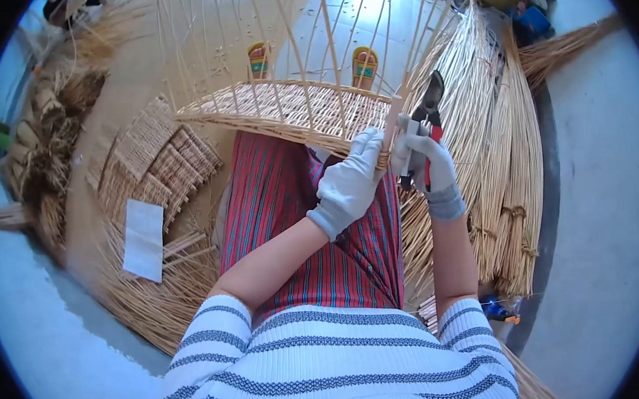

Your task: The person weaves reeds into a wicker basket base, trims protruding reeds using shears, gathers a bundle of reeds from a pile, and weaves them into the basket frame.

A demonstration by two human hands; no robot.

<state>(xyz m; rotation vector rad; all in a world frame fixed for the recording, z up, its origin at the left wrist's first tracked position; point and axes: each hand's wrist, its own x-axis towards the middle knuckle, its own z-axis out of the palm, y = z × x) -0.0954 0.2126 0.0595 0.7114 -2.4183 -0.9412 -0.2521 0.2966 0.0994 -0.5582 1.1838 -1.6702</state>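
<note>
Over the knees, a partly woven basket extends, stakes raised. At its right end, the gloved left hand rests close-set fingers on it. Alongside, the gloved right hand curls its fingers around red-handled pruning shears; fingertips partly hidden
</note>
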